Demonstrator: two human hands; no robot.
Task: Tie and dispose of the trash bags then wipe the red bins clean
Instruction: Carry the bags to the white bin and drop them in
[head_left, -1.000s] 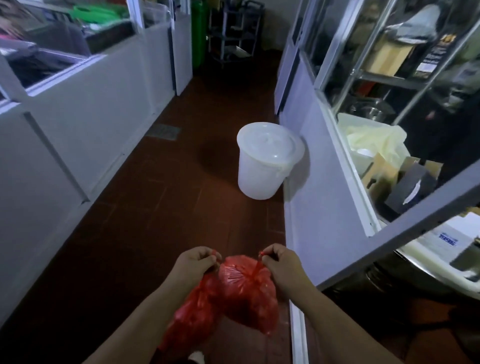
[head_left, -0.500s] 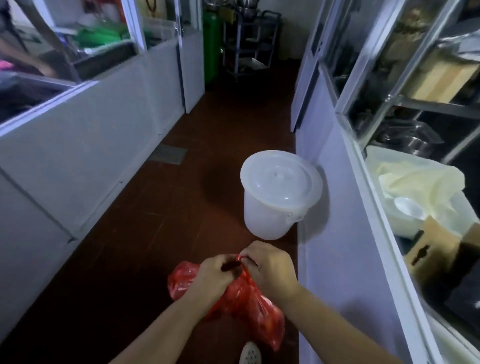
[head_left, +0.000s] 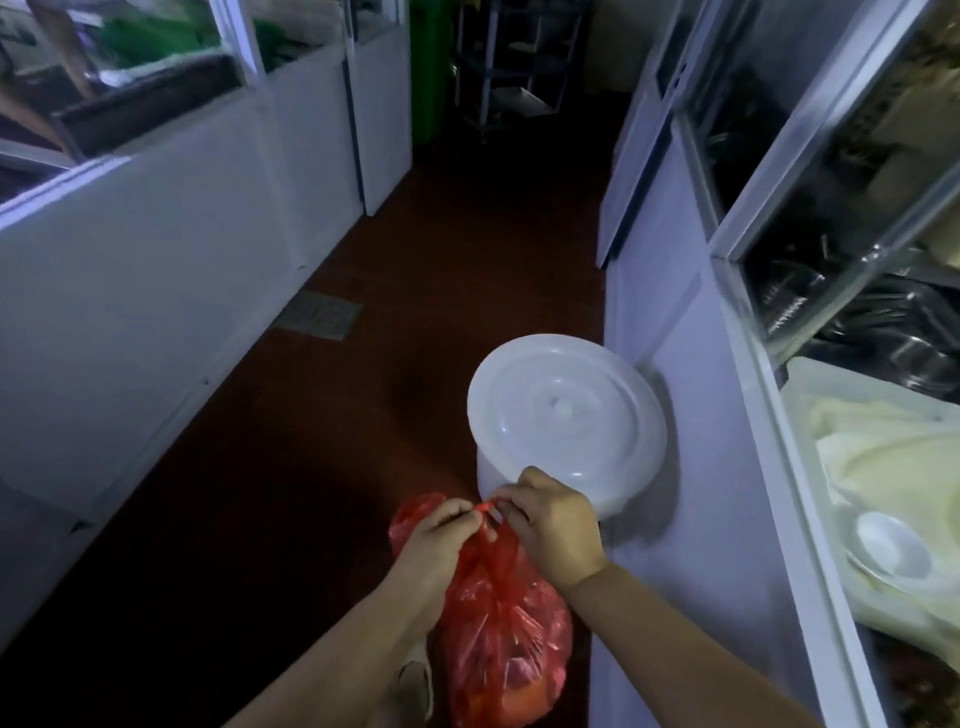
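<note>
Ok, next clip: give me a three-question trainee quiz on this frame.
1. True or false: both hands pinch the top of the red bag.
2. The white bucket is: A) open, B) lidded, C) tipped over.
3. Which hand is nearer the bucket?

Key: 1 true: the left hand and the right hand meet at the bag's neck. 2 B. 3 right.

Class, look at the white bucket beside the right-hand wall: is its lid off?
No, the white bucket has its round lid sitting closed on top, just beyond the hands pinching the red bag.
</note>
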